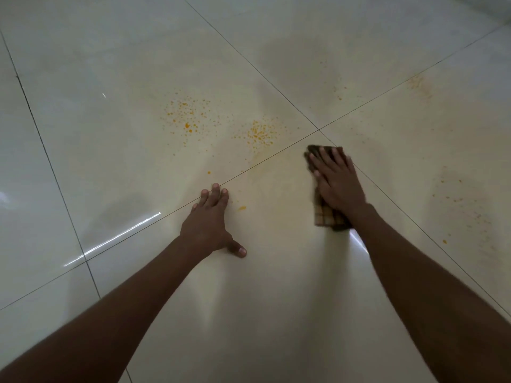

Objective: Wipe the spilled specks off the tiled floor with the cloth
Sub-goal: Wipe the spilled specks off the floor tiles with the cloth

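Right hand [336,182] lay flat on the cloth [327,214], fingers straight and slightly spread, pressing it to the tiled floor [110,78]. No curl round the fabric visible. Cloth was dark, checked, folded; it stuck out past the fingertips at the far end and past the wrist at the near end. It sat just on the near side of the point where four tiles' grout lines [319,129] cross.

Left hand [211,219] was flat on the floor too, fingers straight and close together, thumb out toward the right hand, holding nothing. Its fingertips reached a grout line.

Orange specks [185,114]: one dense patch beyond the left hand, a second patch [260,132] beyond the gap between the two hands, near the cloth's far end but apart from it. One blob [242,208] just right of the left hand's fingers, one small dot [209,172] just beyond its fingertips. Thinner scatter [456,200] lay to the right of the right hand, and faint smears [419,84] well beyond it.

Floor glossy, with streaks of glare beside both forearms.
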